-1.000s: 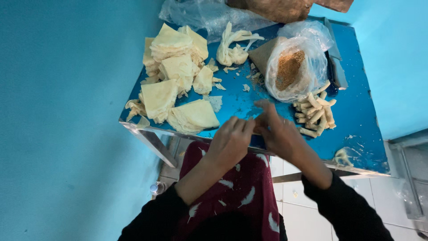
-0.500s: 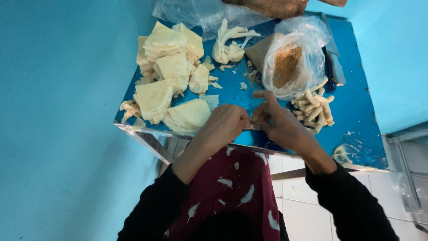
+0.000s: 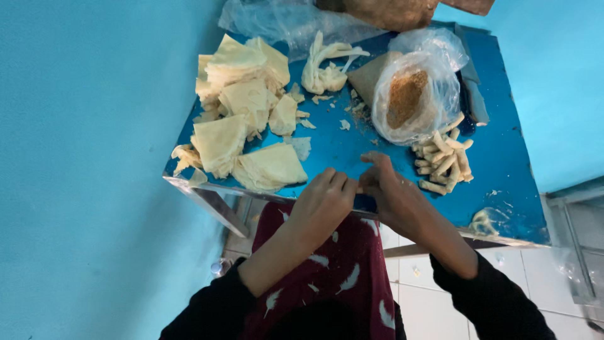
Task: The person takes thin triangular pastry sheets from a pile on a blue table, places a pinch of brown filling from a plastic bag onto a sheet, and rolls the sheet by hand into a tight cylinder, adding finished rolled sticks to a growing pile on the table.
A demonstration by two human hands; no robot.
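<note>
Whatever's between the hands is hidden, so no telling which way it points, left hand (image 3: 327,198) and right hand (image 3: 387,192) curled, fingertips pressed together at the blue table (image 3: 509,170) near edge, rolled sticks pile (image 3: 443,160) just right, folded wrappers (image 3: 267,167) left, crumb bag (image 3: 409,94) behind.

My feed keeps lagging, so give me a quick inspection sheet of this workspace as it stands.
Surface: blue table, crumbs and pastry scraps scattered.
Job's things: folded pale pastry sheets at left; rolled pastry sticks piled at right; clear bag of brown filling beside them.
Clutter: twisted dough scraps; crumpled plastic at the far edge.
Grips: left hand and right hand touch at the near edge; what they pinch is hidden.
Cables: nothing seen.
Surroundings: blue walls, white tiled floor.
</note>
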